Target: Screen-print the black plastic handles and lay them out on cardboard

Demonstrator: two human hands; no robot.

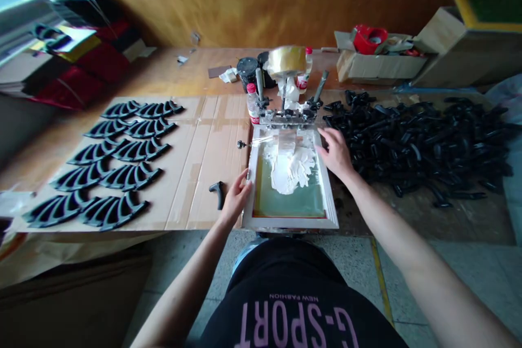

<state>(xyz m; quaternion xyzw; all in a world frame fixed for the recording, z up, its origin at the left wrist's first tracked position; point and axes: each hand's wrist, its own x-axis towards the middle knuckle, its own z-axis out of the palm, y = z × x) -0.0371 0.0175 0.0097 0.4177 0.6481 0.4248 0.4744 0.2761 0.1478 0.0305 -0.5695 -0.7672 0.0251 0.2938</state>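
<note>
A screen printing frame [332, 212] lies in front of me, its pale rails around a greenish mesh [285, 204] with thick white ink [285, 174] smeared over the upper part. My left hand [236, 196] is closed on the left rail, fingers at its outer edge. At the upper part of the right rail, my right hand [336, 155] grips with bent fingers and thumb. A metal clamp fixture [287, 115] holds the frame's far end. One black curved handle-like part [219, 194] lies on the cardboard just left of my left hand. What is under the frame is hidden.
Rows of black curved parts [126, 212] lie on cardboard [196, 174] at left. A heap of similar black parts [416, 147] covers the right side. Behind the clamp stand a tape roll [286, 61], a red-capped bottle [253, 103] and a dark can [247, 69]. Boxes [381, 65] stand back right.
</note>
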